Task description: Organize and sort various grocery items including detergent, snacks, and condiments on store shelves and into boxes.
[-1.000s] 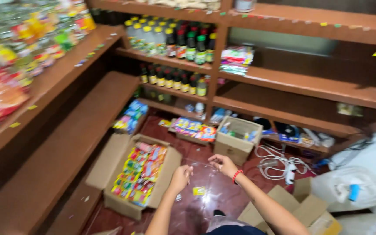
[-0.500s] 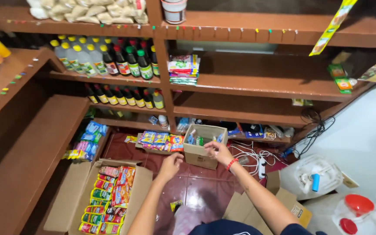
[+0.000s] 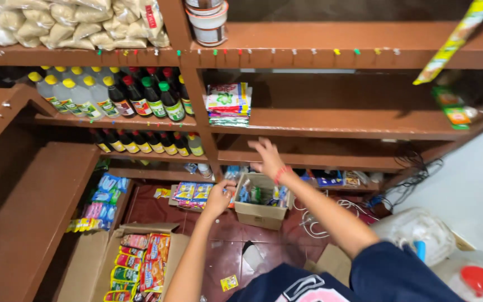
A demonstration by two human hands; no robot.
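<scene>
Both arms stretched forward, left hand (image 3: 219,197) loosely curled, right hand (image 3: 268,158) raised, fingers (image 3: 255,145) spread

- A single view, from the person's head, looks forward and down past both outstretched arms into the corner of wooden shelves (image 3: 331,123).
- The left hand (image 3: 219,197) and right hand (image 3: 268,159) sit near the picture's centre, at arm's reach.
- Just beyond and below the fingers lies the small cardboard box (image 3: 261,212); the floor (image 3: 225,240) shows beneath the forearms.
- No second view exists to overlap.
</scene>
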